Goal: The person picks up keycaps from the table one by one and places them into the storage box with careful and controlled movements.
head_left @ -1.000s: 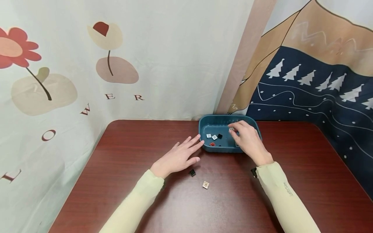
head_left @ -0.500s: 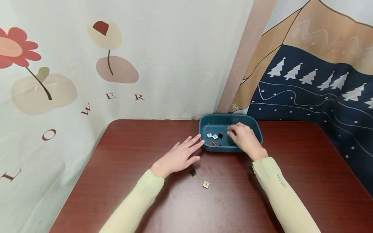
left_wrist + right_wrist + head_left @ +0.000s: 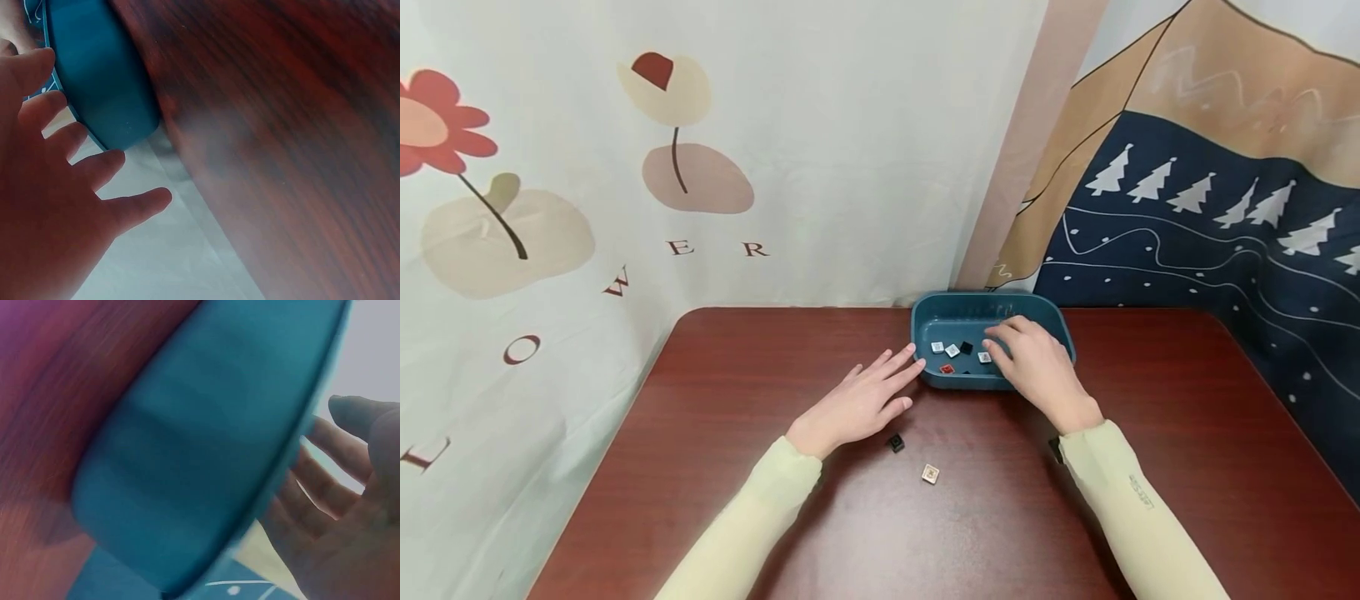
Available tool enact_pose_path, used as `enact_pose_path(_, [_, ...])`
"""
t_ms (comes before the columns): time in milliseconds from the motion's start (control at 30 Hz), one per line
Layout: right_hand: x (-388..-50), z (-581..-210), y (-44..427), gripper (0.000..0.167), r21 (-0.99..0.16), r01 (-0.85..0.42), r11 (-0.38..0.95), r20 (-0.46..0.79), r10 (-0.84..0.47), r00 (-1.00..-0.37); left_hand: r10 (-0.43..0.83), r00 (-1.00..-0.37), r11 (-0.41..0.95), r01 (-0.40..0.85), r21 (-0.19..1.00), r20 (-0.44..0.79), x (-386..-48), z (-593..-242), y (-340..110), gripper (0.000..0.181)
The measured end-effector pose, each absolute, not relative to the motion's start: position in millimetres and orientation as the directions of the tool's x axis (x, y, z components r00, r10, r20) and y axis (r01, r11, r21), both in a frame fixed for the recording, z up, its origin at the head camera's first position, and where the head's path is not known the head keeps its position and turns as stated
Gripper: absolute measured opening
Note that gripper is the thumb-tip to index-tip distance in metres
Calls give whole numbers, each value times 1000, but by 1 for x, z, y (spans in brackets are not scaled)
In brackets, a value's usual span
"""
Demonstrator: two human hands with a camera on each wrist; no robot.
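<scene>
A teal plastic bin [image 3: 966,382] stands at the back of the table, with several small square keycaps on its floor. A white keycap [image 3: 984,357] lies just left of my right hand's thumb; two more white ones, a black keycap [image 3: 966,348] and a red keycap [image 3: 947,368] lie further left. My right hand [image 3: 1037,367] reaches over the bin's right side, thumb apart from loosely bent fingers and nothing visible between them in the right wrist view. My left hand [image 3: 852,408] is spread out, its fingertips at the bin's left rim.
On the brown table [image 3: 737,375], a black keycap [image 3: 896,442] and a beige keycap [image 3: 930,474] lie in front of the bin. Behind the table hangs a printed curtain [image 3: 850,167], close to the bin's back edge.
My right hand dipped into the bin, let go of a white keycap, and drew back slightly with its fingers loosened. The left hand has stayed put.
</scene>
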State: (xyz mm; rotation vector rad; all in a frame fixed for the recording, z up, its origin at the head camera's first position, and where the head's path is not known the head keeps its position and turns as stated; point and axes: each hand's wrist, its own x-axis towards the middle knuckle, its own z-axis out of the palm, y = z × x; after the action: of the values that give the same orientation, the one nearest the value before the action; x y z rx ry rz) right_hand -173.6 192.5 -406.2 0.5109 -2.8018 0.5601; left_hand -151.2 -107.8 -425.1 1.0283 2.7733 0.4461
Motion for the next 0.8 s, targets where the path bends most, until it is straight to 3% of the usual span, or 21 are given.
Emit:
enact_pose_path(333, [-127,-405,176,26,-243,-506,828,435,-374,-819,659,-752,708,613,351,-18,-152,-427,-109,62])
enact_pose_path(800, [-87,-419,156,28,-217,-542,812,347,-455,-820,657,-754,713,615,338,-15,-152,-427,-109,63])
